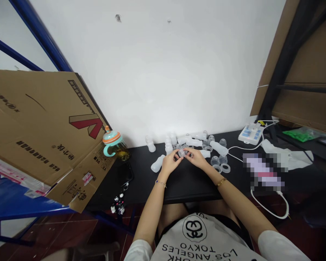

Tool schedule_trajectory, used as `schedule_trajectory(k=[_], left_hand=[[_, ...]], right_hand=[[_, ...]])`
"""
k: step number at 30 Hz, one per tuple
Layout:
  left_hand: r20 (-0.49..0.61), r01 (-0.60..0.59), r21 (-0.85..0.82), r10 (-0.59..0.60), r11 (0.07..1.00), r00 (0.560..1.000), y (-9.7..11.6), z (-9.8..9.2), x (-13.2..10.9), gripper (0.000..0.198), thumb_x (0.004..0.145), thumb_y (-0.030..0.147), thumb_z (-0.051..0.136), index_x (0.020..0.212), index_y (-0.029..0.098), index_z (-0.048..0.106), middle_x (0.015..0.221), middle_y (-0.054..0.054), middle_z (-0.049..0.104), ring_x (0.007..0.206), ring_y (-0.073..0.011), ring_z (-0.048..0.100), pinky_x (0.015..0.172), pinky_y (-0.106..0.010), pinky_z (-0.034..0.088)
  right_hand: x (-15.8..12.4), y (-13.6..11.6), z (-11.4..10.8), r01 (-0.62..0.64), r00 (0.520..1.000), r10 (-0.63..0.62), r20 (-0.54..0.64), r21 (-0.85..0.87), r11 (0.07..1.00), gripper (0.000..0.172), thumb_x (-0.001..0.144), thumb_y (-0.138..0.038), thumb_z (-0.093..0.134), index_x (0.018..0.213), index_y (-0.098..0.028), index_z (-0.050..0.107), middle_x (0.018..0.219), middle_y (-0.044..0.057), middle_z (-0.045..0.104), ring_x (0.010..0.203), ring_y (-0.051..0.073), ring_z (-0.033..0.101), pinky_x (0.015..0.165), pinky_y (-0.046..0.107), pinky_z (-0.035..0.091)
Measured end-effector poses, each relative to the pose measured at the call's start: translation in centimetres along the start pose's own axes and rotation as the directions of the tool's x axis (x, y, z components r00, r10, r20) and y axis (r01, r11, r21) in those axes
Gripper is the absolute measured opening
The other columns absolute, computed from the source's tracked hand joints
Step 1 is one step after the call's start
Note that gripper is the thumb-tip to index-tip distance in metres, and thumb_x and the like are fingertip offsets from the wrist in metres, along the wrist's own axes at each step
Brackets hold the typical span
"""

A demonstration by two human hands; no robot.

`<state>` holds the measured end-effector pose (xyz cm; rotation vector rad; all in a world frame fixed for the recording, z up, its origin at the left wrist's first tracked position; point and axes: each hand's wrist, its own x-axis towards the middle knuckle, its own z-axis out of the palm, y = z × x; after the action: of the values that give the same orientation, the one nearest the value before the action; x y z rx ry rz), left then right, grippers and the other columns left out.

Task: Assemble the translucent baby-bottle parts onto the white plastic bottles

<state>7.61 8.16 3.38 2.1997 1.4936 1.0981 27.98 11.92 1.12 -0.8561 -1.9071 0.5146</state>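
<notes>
Both my hands meet over the black table (184,181), fingers pinched around one small clear plastic piece (182,152). My left hand (170,161) grips it from the left, my right hand (196,156) from the right. Just beyond them lie several translucent white bottles (218,147) and clear caps and rings (225,168), scattered along the wall side of the table. One bottle (158,164) lies on its side left of my left hand.
A large cardboard box (43,134) leans over the table's left end, with a teal and orange sippy cup (112,143) beside it. A white power strip (251,133) and cable (271,212) lie at the right, near a dark shelf frame (285,61). A phone (126,173) with charms lies at the table's left.
</notes>
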Motion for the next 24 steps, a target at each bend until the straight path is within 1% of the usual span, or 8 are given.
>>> schedule_trajectory(k=[4,9,13,15,17,20,22,24], left_hand=[[-0.001,0.009,0.003,-0.009,1.000,1.000,0.09,-0.01,0.01,0.047,0.087,0.042,0.070,0.129,0.024,0.064,0.084,0.003,0.075,0.060,-0.0115,0.061,0.067,-0.025,0.048],[0.003,0.001,0.003,-0.001,1.000,1.000,0.31,-0.10,0.02,0.046,0.087,0.042,0.070,0.129,0.024,0.065,0.084,0.002,0.074,0.059,-0.0110,0.060,0.066,-0.025,0.048],[-0.006,-0.003,0.000,0.003,1.000,1.000,0.31,-0.12,0.04,0.046,0.087,0.042,0.069,0.129,0.024,0.065,0.086,0.002,0.074,0.058,-0.0108,0.059,0.064,-0.025,0.047],[-0.009,0.001,0.007,-0.001,1.000,1.000,0.25,-0.09,0.06,0.045,0.087,0.042,0.070,0.128,0.024,0.065,0.087,0.002,0.074,0.058,-0.0108,0.059,0.063,-0.024,0.046],[-0.005,0.006,0.014,-0.006,1.000,1.000,0.18,-0.06,0.08,0.045,0.086,0.043,0.069,0.127,0.024,0.066,0.088,0.001,0.074,0.058,-0.0106,0.059,0.062,-0.024,0.046],[-0.001,0.007,0.013,-0.007,1.000,1.000,0.10,-0.04,0.11,0.045,0.086,0.043,0.069,0.127,0.025,0.066,0.088,0.002,0.074,0.058,-0.0103,0.059,0.063,-0.024,0.046],[-0.001,0.010,0.012,-0.010,1.000,1.000,0.10,-0.04,0.12,0.045,0.086,0.043,0.069,0.127,0.025,0.066,0.088,0.002,0.074,0.058,-0.0104,0.059,0.063,-0.024,0.046],[0.000,0.015,0.017,-0.015,1.000,1.000,0.12,-0.06,0.12,0.046,0.086,0.043,0.069,0.128,0.024,0.065,0.088,0.001,0.074,0.059,-0.0107,0.059,0.064,-0.025,0.047]], right_hand=[[-0.03,-0.12,0.07,-0.001,1.000,0.000,0.023,0.056,0.998,0.041,0.085,-0.022,0.061,0.125,-0.021,0.069,0.107,0.009,0.075,0.075,0.019,0.070,0.062,0.029,0.059],[-0.10,-0.09,0.14,0.028,0.999,-0.031,0.037,0.096,0.995,0.053,0.080,-0.014,0.056,0.133,-0.021,0.065,0.118,0.010,0.073,0.081,0.019,0.071,0.071,0.032,0.061],[-0.11,0.01,0.28,0.067,0.996,-0.073,0.042,0.113,0.991,0.061,0.077,-0.010,0.053,0.135,-0.021,0.063,0.124,0.010,0.072,0.086,0.019,0.071,0.074,0.033,0.061],[-0.11,0.15,0.35,0.077,0.996,-0.081,0.042,0.102,0.992,0.061,0.077,-0.009,0.052,0.136,-0.021,0.063,0.124,0.010,0.071,0.087,0.019,0.071,0.075,0.033,0.061],[-0.12,0.37,0.39,0.073,0.996,-0.077,0.042,0.077,0.994,0.059,0.079,-0.009,0.053,0.136,-0.022,0.063,0.119,0.010,0.073,0.085,0.019,0.071,0.074,0.032,0.061],[-0.14,0.66,0.37,0.049,0.998,-0.050,0.047,0.021,0.999,0.054,0.083,-0.012,0.056,0.135,-0.023,0.064,0.112,0.009,0.075,0.080,0.019,0.071,0.069,0.031,0.060],[-0.16,0.70,0.32,0.040,0.998,-0.039,0.050,-0.009,0.999,0.053,0.084,-0.014,0.057,0.135,-0.024,0.064,0.115,0.009,0.075,0.078,0.019,0.071,0.068,0.030,0.059],[-0.17,0.62,0.24,0.043,0.998,-0.042,0.047,-0.026,0.999,0.052,0.084,-0.015,0.059,0.135,-0.024,0.064,0.119,0.009,0.074,0.079,0.020,0.072,0.071,0.032,0.059]])
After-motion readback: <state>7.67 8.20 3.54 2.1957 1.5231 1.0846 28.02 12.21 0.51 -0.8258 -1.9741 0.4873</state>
